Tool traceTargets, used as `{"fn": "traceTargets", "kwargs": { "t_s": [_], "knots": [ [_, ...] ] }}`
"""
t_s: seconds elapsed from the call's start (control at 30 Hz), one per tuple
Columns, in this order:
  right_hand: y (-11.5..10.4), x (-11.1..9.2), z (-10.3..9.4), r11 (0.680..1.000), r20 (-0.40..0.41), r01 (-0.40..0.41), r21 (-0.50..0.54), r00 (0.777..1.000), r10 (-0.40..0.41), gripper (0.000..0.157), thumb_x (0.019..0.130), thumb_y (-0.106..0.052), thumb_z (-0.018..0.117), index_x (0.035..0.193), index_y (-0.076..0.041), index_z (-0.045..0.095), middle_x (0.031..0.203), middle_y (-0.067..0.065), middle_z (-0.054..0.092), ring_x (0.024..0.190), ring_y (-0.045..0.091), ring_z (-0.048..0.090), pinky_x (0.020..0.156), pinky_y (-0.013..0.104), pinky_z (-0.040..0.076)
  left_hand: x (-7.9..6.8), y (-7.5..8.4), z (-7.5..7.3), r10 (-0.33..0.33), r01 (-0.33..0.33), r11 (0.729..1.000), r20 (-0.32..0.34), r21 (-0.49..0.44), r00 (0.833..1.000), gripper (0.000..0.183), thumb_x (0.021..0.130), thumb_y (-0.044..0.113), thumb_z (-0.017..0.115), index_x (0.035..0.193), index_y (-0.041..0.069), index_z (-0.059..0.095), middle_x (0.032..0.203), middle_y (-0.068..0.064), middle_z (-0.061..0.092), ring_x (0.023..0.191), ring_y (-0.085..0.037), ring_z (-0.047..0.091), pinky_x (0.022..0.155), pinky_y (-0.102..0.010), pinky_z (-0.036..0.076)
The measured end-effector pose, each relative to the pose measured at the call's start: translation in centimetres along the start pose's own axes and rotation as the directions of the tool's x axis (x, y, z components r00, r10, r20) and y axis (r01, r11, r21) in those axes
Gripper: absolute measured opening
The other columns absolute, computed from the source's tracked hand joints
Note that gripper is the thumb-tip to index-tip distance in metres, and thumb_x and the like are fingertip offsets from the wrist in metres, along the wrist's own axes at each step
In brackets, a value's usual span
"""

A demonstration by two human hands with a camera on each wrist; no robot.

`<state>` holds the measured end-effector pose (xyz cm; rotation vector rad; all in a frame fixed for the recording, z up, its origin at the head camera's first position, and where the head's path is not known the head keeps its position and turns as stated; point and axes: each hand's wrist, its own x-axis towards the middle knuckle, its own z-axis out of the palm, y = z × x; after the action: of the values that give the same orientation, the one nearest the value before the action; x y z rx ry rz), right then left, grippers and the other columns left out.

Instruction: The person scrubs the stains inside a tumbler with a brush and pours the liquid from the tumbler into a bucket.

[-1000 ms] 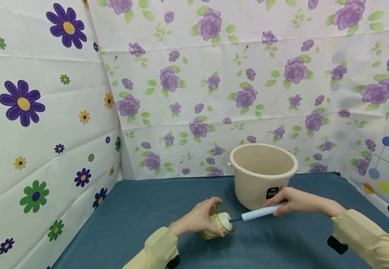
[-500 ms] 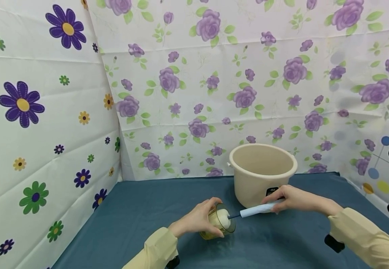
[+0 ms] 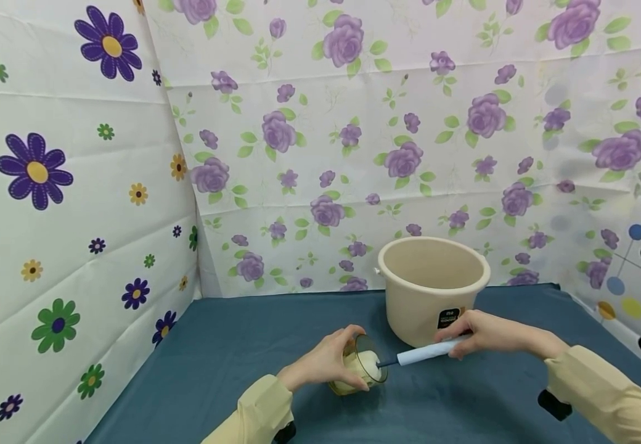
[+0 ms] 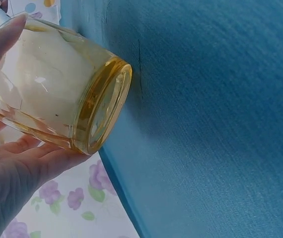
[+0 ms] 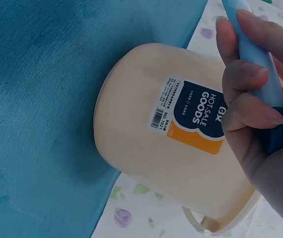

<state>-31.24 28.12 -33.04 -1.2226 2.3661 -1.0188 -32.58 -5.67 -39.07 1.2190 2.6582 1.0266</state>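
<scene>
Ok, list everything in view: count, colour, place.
glass: 1, amber-tinted, tilted, in left hand
sponge brush: 1, white, light and dark blue, partly in glass
bucket: 1, beige, back right of cloth
label: 1, navy, orange and white, on bucket
cloth: 1, blue, under bucket
patterned sheets: 3, mostly white, left, back and right
left hand: 1, bare, holding glass
right hand: 1, bare, gripping sponge brush
sleeves: 2, pale yellow, on forearms
wrist devices: 2, black, at cuffs

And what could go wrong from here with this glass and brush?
Held by the left hand alone, the tilted glass might slip. Pushing the brush, whose pale head is inside, could jolt the glass loose. The right hand could also bump the bucket close behind it.
</scene>
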Motion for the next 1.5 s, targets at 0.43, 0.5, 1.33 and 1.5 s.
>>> {"fn": "traceTargets", "kwargs": {
  "t_s": [0.43, 0.5, 1.33, 1.5],
  "knots": [
    [-0.2, 0.4, -0.2, 0.999, -0.019, 0.017, -0.027, 1.0, -0.017, 0.032, 0.087, -0.016, 0.062, 0.118, -0.009, 0.061, 0.099, 0.002, 0.065, 0.08, 0.018, 0.061, 0.064, 0.035, 0.049, 0.0, 0.0, 0.1, -0.004, 0.004, 1.0, 0.011, 0.009, 1.0, 0.078, 0.064, 0.04, 0.081, 0.127, 0.024, 0.038, 0.115, -0.003, 0.047, 0.103, -0.019, 0.047, 0.077, -0.033, 0.043],
    [-0.1, 0.5, -0.2, 1.0, -0.02, 0.003, -0.031, 1.0, -0.004, 0.033, 0.086, -0.016, 0.062, 0.118, -0.009, 0.061, 0.097, 0.002, 0.065, 0.08, 0.019, 0.06, 0.065, 0.034, 0.049, 0.0, -0.1, 0.2, -0.001, 0.001, 1.0, 0.009, 0.009, 1.0, 0.078, 0.064, 0.039, 0.081, 0.127, 0.023, 0.038, 0.115, -0.004, 0.047, 0.103, -0.019, 0.048, 0.078, -0.033, 0.043],
    [-0.6, 0.4, -0.3, 0.999, 0.042, 0.034, 0.009, 0.999, -0.035, 0.031, 0.087, -0.011, 0.061, 0.117, -0.002, 0.061, 0.111, 0.005, 0.06, 0.088, 0.019, 0.061, 0.066, 0.034, 0.049, 0.1, 0.1, 0.0, -0.009, 0.009, 1.0, 0.013, 0.009, 1.0, 0.079, 0.064, 0.041, 0.081, 0.128, 0.023, 0.038, 0.108, -0.001, 0.048, 0.098, -0.019, 0.048, 0.075, -0.032, 0.042],
    [-0.8, 0.4, -0.4, 1.0, 0.033, 0.03, -0.003, 0.999, -0.03, 0.031, 0.087, -0.012, 0.061, 0.116, -0.003, 0.061, 0.108, 0.003, 0.062, 0.087, 0.018, 0.061, 0.066, 0.034, 0.049, 0.2, 0.1, 0.1, -0.011, 0.011, 1.0, 0.02, 0.008, 1.0, 0.079, 0.064, 0.041, 0.081, 0.128, 0.024, 0.038, 0.109, -0.003, 0.048, 0.098, -0.019, 0.048, 0.075, -0.032, 0.042]
  ]
}}
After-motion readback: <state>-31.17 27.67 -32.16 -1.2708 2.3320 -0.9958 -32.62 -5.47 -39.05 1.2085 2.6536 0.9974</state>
